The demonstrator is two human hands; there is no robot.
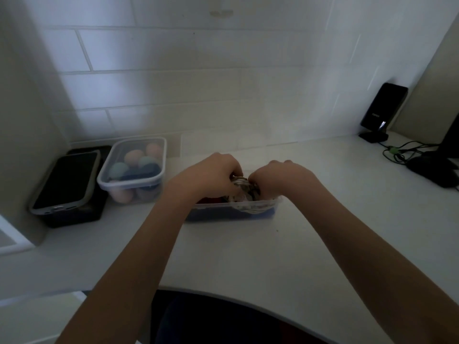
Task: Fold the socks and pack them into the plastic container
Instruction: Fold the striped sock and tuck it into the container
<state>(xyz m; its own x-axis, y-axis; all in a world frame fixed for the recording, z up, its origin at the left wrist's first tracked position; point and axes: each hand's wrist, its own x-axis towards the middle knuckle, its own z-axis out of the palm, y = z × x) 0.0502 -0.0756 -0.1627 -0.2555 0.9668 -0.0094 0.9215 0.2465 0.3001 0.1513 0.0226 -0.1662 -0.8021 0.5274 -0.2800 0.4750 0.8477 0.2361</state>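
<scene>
A clear plastic container sits mid-table with dark blue and red fabric inside. Over its right half a grey-and-white patterned sock is bunched up, part of it draping over the front rim. My left hand and my right hand are both closed on this sock from either side, knuckles up, directly above the container. The hands hide most of the sock and the container's back.
A second clear container with several pastel rolled socks stands to the left. A phone rests on a black box at far left. At the right are a black device on a stand, cables and a dark mouse.
</scene>
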